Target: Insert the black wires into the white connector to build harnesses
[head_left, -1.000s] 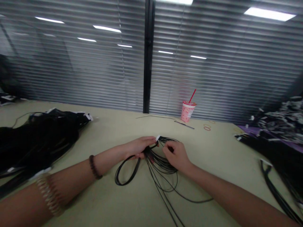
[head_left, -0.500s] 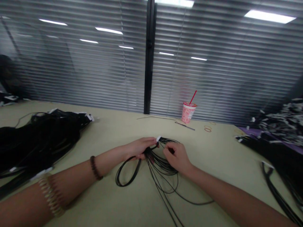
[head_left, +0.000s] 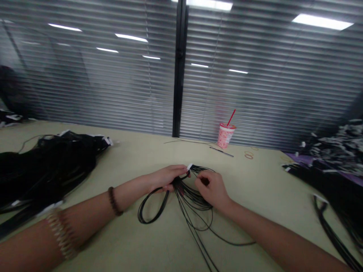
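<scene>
A bundle of thin black cables (head_left: 195,195) fans out over the table between my hands. My left hand (head_left: 167,176) is closed on the bundle, thumb beside a white tag (head_left: 190,166). One thick loop (head_left: 153,221) of the cables hangs out below my left wrist. At the bundle's right side my right hand (head_left: 211,188) has its fingers curled in a pinch over the cables; what its fingertips hold is too small to make out. Several loose ends run toward the table's front edge and under my right forearm.
Dark cable piles lie on the table (head_left: 136,147) at left (head_left: 70,158) and right (head_left: 323,185). Toward the back stand a pink cup (head_left: 226,135) with a red straw, a thin pen-like tool (head_left: 221,152) and rubber bands (head_left: 248,155). Blinds (head_left: 127,83) rise behind.
</scene>
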Motion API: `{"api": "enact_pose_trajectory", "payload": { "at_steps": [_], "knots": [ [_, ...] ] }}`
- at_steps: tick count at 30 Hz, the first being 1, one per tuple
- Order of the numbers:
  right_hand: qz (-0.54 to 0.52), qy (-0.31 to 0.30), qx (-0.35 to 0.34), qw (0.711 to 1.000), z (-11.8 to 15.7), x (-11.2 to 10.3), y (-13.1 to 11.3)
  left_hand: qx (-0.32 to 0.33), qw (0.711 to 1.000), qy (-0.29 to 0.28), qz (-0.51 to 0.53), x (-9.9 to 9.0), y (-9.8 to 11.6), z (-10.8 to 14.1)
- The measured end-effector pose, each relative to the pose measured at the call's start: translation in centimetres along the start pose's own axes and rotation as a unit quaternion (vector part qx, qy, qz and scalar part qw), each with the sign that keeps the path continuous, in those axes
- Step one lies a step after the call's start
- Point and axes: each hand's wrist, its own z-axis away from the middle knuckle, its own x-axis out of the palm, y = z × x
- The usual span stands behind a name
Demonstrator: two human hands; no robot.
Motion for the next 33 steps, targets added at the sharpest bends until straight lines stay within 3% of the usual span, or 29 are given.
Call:
{"api": "enact_pose_trajectory", "payload": {
  "at_steps": [13,20,33],
  "knots": [
    [-0.009,0.003,-0.005,1.000,0.08,0.15,-0.04,0.026,0.999,-0.019,-0.036,0.38,0.77,0.58],
    [0.049,-0.036,-0.066,0.996,0.51,-0.08,-0.38,0.035,0.997,-0.046,-0.055,0.78,0.71,0.81],
    [0.049,-0.038,-0.094,0.994,0.61,0.26,0.03,0.052,0.994,-0.076,-0.055,0.52,0.02,0.29]
  ]
}}
